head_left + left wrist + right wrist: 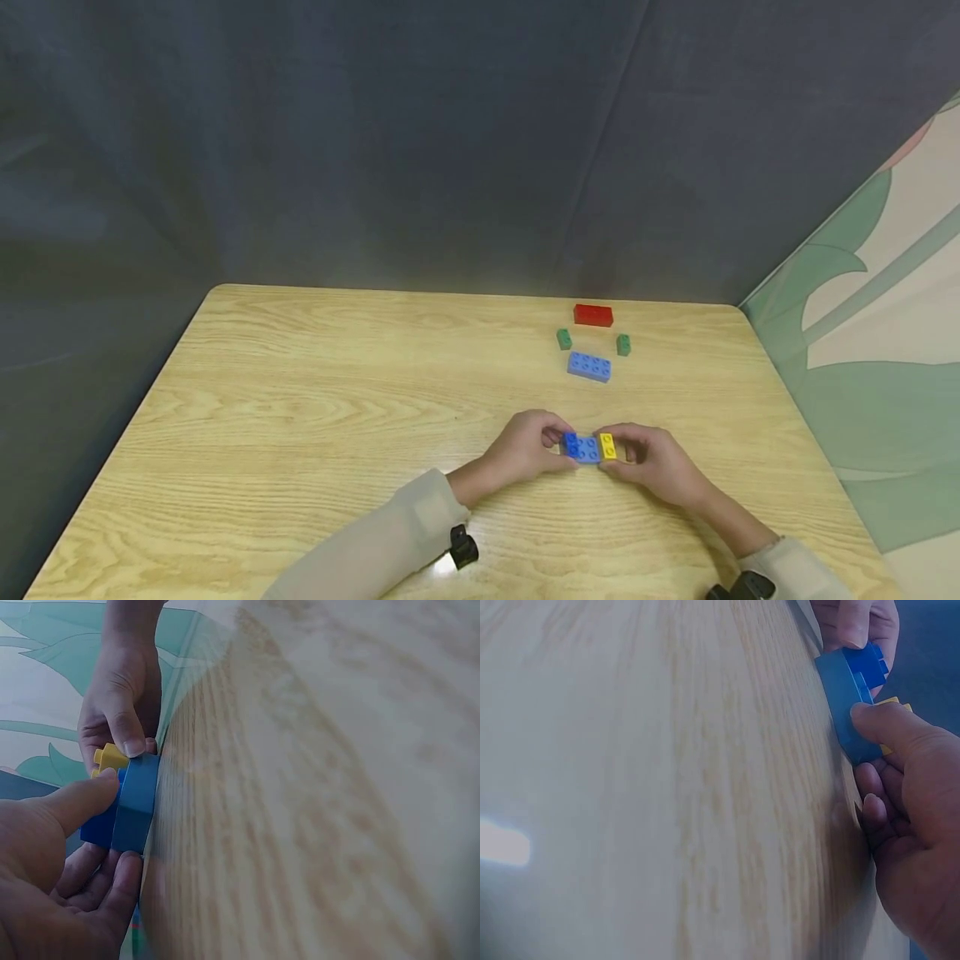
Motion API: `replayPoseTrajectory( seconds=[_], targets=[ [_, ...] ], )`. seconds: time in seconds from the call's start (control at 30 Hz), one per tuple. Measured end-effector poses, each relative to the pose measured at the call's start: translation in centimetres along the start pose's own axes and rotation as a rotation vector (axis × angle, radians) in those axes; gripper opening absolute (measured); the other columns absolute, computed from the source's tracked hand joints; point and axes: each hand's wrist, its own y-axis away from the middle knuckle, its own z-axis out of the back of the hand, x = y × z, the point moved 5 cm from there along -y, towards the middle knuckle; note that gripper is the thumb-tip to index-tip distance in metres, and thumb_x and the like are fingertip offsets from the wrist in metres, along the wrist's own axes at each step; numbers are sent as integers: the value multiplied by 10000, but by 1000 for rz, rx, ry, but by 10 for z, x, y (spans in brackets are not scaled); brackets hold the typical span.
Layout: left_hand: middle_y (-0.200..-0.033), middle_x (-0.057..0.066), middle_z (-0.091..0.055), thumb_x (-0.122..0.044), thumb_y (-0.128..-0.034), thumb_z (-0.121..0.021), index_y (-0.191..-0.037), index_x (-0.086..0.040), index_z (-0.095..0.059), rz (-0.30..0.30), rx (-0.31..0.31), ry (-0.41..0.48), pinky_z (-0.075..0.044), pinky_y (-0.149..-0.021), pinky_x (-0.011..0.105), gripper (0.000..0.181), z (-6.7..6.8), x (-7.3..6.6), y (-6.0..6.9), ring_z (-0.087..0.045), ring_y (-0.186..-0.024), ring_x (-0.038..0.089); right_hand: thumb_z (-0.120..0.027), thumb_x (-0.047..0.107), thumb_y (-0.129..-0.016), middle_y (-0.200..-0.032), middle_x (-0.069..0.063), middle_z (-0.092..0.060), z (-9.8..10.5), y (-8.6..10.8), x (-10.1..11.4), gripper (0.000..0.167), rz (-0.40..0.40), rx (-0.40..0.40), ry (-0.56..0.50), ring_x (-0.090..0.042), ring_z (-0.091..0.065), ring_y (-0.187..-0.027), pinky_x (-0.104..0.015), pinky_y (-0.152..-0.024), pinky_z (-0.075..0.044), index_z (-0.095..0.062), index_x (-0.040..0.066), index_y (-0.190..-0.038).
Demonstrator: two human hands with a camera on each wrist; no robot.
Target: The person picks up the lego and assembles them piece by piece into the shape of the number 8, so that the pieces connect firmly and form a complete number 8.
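From my remote station I record two hands at work on one built piece, located near the front right of the wooden surface (337,400). The piece comprises a long blue brick (588,450) with a small dark blue brick (572,445) at its left end and a yellow brick (607,447) at its right end; two rows of studs show bare between them. The fingers of the left hand (531,446) are clamped on the left end, and those of the right hand (657,465) pinch the right end. Whether the piece touches the surface I cannot tell. I judge the step in hand to be seating the two small bricks on the long one; whether the yellow brick is fully down is hidden by the fingers. In my assessment, the next move calls for even downward pressure at both ends, then release without twisting. Beyond the hands, unattached, lie a second long blue brick (589,367), one green brick (564,339), another green brick (624,344) and, farthest, a red brick (593,315).
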Motion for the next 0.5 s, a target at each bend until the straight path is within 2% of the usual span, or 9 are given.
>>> replayPoseTrajectory(
  seconds=[0.5],
  targets=[
    [-927,-74,-648,-151,-786,-898,-1090,-62,-748,2,-9,-4,-497,-755,161,350,-1,1,-3,-574,-823,12,-835,149,-853,-818,19,-555,1,-1,-1,383,4,3,34,-97,-474,-695,-242,-565,-384,-712,88,-1211]
  ],
)
